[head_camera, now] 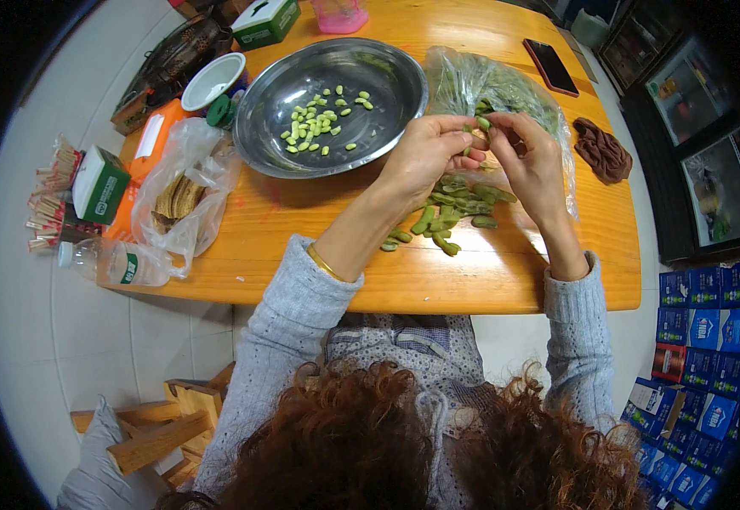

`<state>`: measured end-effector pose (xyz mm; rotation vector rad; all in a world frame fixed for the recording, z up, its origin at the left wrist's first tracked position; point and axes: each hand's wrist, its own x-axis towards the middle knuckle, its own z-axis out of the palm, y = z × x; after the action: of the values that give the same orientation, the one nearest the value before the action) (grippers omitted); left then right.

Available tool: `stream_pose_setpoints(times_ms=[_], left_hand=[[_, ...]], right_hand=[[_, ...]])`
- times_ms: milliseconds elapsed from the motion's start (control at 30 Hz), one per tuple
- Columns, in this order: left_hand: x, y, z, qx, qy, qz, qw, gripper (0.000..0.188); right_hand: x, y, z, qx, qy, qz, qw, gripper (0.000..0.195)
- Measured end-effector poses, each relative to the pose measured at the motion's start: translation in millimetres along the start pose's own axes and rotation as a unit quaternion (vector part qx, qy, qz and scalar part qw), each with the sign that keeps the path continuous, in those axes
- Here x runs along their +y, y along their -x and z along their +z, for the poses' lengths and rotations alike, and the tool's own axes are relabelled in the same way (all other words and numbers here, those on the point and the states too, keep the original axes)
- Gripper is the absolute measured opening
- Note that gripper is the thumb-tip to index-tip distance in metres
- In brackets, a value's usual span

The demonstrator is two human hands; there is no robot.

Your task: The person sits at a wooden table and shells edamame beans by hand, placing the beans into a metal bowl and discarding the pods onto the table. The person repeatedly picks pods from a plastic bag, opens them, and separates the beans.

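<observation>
My left hand [430,150] and my right hand [529,150] meet just right of a wide stainless-steel basin [261,159]. A green bean [483,123] is pinched in my right fingertips. My left fingers hold a green pod piece [467,137], partly hidden by the fingers. Inside the basin lie several loose shelled green beans [311,126]. Below my hands is a loose pile of green pods [443,217] on the wooden table [370,274]. Behind my right hand, a clear plastic bag [472,70] has more green pods in it.
A phone [550,67] and a crumpled brown cloth [601,151] lie to the right. Leftward stand a white bowl [214,81], a plastic bag of brown food [182,197], a clear bottle [118,261] and a tissue box [101,185]. Blue cartons [695,331] are stacked on the floor.
</observation>
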<state>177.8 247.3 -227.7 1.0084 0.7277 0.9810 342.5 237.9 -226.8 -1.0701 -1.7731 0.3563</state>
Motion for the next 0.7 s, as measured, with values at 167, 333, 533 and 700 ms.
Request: stream_pose_setpoints(times_ms=[167, 333, 533, 700], left_hand=[[-1, 0, 2, 0.037, -0.045, 0.020, 0.998, 0.027], [-5, -4, -5, -0.009, 0.003, 0.005, 1.000, 0.022], [-3, -5, -4, -0.010, 0.136, -0.029, 0.990, 0.022], [-5, -7, -6, 0.001, 0.264, 0.000, 0.965, 0.031]], right_hand=[[-3, 1, 5, 0.004, 0.080, -0.091, 0.993, 0.010], [-7, 3, 6, -0.014, 0.056, -0.070, 0.996, 0.009], [-7, -2, -2, 0.018, -0.048, 0.071, 0.996, 0.016], [-12, -4, -24, -0.246, -0.114, 0.192, 0.943, 0.022]])
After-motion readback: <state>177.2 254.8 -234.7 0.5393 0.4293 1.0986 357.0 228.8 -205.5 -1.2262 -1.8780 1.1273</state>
